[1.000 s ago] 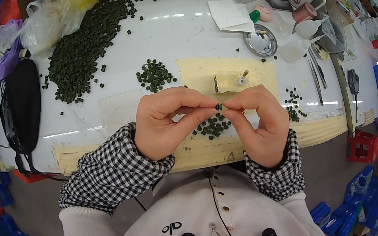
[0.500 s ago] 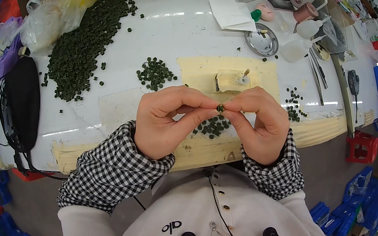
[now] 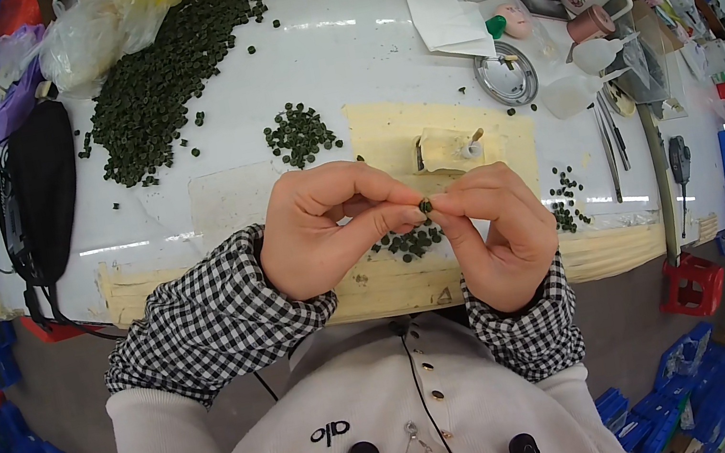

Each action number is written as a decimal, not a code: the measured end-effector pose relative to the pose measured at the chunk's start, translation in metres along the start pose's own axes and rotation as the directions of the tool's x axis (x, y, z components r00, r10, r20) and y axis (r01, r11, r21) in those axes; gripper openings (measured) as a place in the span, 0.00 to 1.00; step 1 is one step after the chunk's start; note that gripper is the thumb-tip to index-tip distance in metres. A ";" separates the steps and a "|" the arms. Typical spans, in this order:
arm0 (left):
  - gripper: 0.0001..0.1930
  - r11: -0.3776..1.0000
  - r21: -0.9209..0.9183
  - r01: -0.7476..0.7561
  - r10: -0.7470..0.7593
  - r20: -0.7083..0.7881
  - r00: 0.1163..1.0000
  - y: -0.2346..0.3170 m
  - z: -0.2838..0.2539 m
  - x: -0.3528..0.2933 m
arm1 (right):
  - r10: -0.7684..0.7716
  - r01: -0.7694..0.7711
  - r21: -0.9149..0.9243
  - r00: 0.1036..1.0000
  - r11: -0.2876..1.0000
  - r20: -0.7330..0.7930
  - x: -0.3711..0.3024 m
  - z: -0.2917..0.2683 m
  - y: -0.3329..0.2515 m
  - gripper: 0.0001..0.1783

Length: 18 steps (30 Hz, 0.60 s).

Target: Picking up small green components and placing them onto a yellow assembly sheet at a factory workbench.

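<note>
A small dark green round piece (image 3: pixel 425 206) is pinched between the fingertips of both hands, above the table's near edge. My left hand (image 3: pixel 310 231) grips it from the left with thumb and forefinger. From the other side, thumb and forefinger of my right hand (image 3: pixel 509 234) close on it too. Just beneath the fingers lies a little heap of similar green pieces (image 3: pixel 411 244), partly covered by the hands. Beyond them, on a yellow sheet, stands a pale block (image 3: pixel 451 148) with a short peg sticking up.
A large pile of green pieces (image 3: pixel 162 77) spreads at the far left, with a smaller heap (image 3: pixel 300 134) nearer. Others are scattered (image 3: pixel 565 200) on the right. A round metal dish (image 3: pixel 506 75), tweezers (image 3: pixel 607 149) and white squeeze bottles (image 3: pixel 568 96) stand right; a black pouch (image 3: pixel 47 199) lies left.
The view has shifted very slightly. Both hands keep their pinch on the small green piece, with hardly any visible movement.
</note>
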<state>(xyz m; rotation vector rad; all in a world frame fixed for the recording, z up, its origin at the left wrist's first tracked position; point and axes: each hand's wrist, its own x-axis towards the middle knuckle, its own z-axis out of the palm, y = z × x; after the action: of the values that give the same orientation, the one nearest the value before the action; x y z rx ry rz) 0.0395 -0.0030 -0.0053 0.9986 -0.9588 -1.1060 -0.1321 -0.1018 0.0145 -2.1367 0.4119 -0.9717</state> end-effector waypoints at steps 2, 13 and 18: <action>0.07 1.000 0.021 -0.011 0.011 0.005 1.000 0.000 0.000 0.000 | -0.021 0.022 -0.015 1.000 1.000 0.009 0.001 -0.001 0.001 0.12; 0.08 0.879 0.358 -0.316 0.303 0.094 0.948 0.007 -0.004 0.007 | 0.013 -0.012 0.012 1.000 1.000 -0.023 0.000 0.002 0.001 0.13; 0.10 0.841 0.426 -0.334 0.321 0.105 0.941 0.008 -0.005 0.007 | -0.028 0.027 -0.071 0.999 0.997 -0.020 0.000 0.003 -0.004 0.15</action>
<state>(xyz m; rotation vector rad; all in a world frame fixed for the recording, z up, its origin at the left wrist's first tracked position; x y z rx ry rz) 0.0472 -0.0081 0.0022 1.1243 -1.3868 -0.6251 -0.1301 -0.0980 0.0163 -2.2023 0.4338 -1.0097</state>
